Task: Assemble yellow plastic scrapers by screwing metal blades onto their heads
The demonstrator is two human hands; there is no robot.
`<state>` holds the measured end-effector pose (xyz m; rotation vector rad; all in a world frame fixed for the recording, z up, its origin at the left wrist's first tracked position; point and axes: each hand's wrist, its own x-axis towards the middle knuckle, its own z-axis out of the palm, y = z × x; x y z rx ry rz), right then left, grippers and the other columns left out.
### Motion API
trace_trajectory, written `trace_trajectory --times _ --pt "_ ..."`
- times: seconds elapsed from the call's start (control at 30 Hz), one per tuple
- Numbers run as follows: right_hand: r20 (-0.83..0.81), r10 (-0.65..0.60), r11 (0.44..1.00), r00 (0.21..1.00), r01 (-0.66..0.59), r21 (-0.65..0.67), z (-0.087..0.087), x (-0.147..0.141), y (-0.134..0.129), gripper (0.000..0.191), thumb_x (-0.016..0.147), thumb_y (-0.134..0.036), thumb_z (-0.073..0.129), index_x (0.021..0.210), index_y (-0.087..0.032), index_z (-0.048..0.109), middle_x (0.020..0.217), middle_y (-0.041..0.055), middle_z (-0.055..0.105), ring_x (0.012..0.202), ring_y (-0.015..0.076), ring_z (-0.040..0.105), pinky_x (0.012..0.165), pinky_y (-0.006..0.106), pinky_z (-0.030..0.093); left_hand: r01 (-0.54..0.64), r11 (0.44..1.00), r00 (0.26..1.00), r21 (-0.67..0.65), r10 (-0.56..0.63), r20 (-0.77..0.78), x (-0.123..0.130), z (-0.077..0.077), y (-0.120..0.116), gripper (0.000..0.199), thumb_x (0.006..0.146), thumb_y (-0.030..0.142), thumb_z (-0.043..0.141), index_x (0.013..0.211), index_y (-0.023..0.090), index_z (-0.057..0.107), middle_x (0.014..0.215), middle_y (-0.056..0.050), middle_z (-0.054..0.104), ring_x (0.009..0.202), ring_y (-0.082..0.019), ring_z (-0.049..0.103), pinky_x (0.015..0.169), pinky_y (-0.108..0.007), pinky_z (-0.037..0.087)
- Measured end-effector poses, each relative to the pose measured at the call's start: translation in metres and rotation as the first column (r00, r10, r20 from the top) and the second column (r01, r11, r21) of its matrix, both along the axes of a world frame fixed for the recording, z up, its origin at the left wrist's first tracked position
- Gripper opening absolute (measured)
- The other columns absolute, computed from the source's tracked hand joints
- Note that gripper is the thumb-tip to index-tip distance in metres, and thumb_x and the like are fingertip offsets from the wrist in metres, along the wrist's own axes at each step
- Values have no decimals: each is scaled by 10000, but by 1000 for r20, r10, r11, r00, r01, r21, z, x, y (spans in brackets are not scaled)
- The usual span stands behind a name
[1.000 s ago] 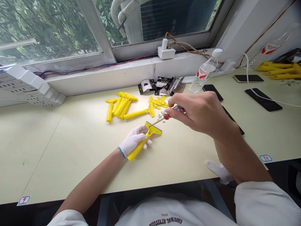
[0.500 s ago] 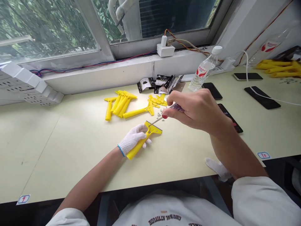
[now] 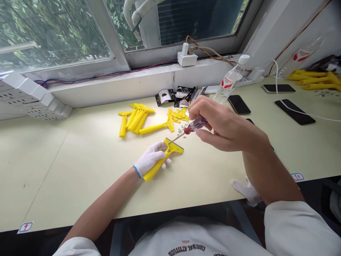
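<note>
Left hand: gloved in white knit with a blue cuff (image 3: 150,156), closed around the handle of a yellow plastic scraper (image 3: 160,165); firm wrap, fingers curled under.

Right hand: bare (image 3: 226,128), a narrow pinch of thumb and fingertips on a screwdriver (image 3: 195,125) with a red and clear handle.

Scraper position: near the middle of the desk, held just above or on the work surface (image 3: 80,170); I cannot tell which.

Scraper axis: handle end points near and left, flat head points far and right, with the head set crosswise.

Screwdriver axis: slanted, handle to the far right, steel shaft running left and near; its tip meets the scraper's head.

Just far of the head: small metal screws (image 3: 182,128), scattered loose.

Far left of them: a bunch of yellow scraper handles (image 3: 137,119), plus one lying apart (image 3: 157,128).

Far right of them: yellow scraper heads (image 3: 177,115).

Far edge: black-and-white packaging cards (image 3: 173,96), a water bottle (image 3: 229,81).

Right side: a smartphone (image 3: 238,104), a spare white glove (image 3: 246,192).
</note>
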<state>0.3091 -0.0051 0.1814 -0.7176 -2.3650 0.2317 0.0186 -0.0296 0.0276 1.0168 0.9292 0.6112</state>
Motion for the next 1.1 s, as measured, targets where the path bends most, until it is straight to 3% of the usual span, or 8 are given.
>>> trace_trajectory --times 0.1,0.27,0.47,0.63,0.7,0.83,0.93,1.1 --pt "-5 26 1000 1000 -26 7 0 -1 1 52 1085 -270 559 1075 -241 601 1019 57 707 762 173 629 682 314 464 8 1000 1000 2 -8 9 -1 -1 0 560 854 197 685 1409 175 615 1642 -227 516 870 -237 814 558 -275 602" --pt "-17 -275 947 961 274 170 -7 -6 0 261 1067 -458 656 946 -231 615 664 -27 607 553 143 500 577 311 324 1 1000 1000 2 -1 5 -1 -4 1 550 869 207 686 1413 172 609 1630 -232 525 877 -235 812 566 -280 606" --pt "7 -42 999 999 42 -14 1 -3 -2 126 1059 -237 560 1145 -229 651 1099 85 741 812 204 672 705 337 481 -3 1000 1000 -3 3 9 0 -2 1 540 860 203 689 1393 173 615 1627 -230 525 845 -227 814 549 -275 601" --pt "15 -273 957 962 270 101 -6 -4 2 203 1070 -422 646 1076 -222 681 785 8 708 649 179 602 648 325 425 -21 1000 1000 -3 21 -17 1 0 0 557 847 195 684 1400 173 620 1633 -231 509 847 -231 813 540 -278 592" --pt "64 -294 954 954 289 75 -5 -2 1 231 1074 -427 618 1151 -212 656 855 26 719 670 184 594 635 327 415 -22 1000 1000 1 22 -18 1 0 1 557 851 202 686 1402 167 615 1627 -237 513 840 -231 811 536 -279 589" --pt "79 -79 994 994 85 -72 4 6 0 160 1049 -252 546 1201 -213 582 1194 111 694 806 195 624 722 348 487 -6 1000 1000 2 6 -5 0 -3 1 536 864 216 686 1394 169 619 1624 -235 523 811 -210 805 533 -274 589" --pt "38 -9 999 999 11 -39 3 5 2 63 1061 -240 550 1087 -236 607 1051 63 719 791 184 625 732 333 481 2 1000 1000 12 -2 5 -1 -4 1 539 865 208 683 1399 175 617 1629 -233 522 814 -210 804 531 -270 587" --pt "23 -279 955 960 275 110 -7 -5 3 245 1025 -381 681 855 -226 597 654 -23 620 541 134 463 568 313 308 17 1000 1000 13 -17 11 -1 -5 1 561 870 220 689 1424 178 613 1636 -235 522 817 -197 797 535 -257 589"
